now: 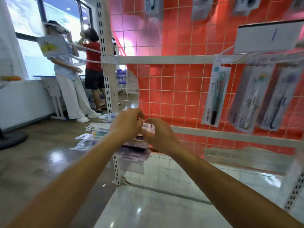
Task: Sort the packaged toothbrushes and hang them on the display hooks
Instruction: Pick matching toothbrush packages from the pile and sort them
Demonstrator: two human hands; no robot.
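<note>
Head view, L to R: loose packs (92, 137) lie spread on the floor, then left hand (127, 123) and right hand (158, 134) meet over a stack (134, 149) of packaged toothbrushes at the shelf corner, both w/ fingers curled pinching the top pack (147, 126) (barcode side up), & far right three packs (215, 94) already hang from hooks (230, 62) on the red grid wall. Looks like the pick/sort step: next move prob. calls for lifting that pack free, matching its type, then lining its hang-hole up w/ a hook tip.
</note>
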